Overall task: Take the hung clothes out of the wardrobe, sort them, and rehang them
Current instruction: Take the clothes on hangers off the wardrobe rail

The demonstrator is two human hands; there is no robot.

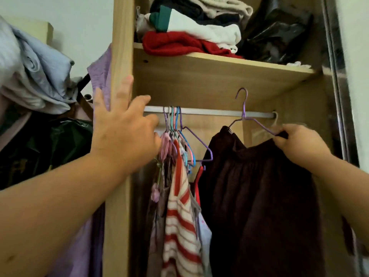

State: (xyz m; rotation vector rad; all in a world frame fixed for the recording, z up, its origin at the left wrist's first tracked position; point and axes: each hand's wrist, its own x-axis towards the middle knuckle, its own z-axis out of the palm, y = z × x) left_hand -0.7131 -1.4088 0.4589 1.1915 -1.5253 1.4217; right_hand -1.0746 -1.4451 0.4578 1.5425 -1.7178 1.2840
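Note:
A metal rail (211, 112) runs across the wooden wardrobe. At its left end hang several coloured hangers (175, 124) bunched together, with a red-and-white striped top (179, 216) and other garments below them. My left hand (123, 132) is spread open, its fingers reaching to the left end of the rail beside that bunch. My right hand (297, 142) pinches the right shoulder of a purple hanger (244, 114) carrying a dark maroon skirt (259, 196). The hanger's hook is raised above the rail, in front of it.
A shelf (219, 64) above the rail holds folded red, white and dark clothes plus a black plastic bag (279, 37). Left of the wardrobe side panel (119, 56) lie heaped pale blue and white clothes (34, 72), a lilac garment and a dark bag. A sliding door frame (337, 76) stands at right.

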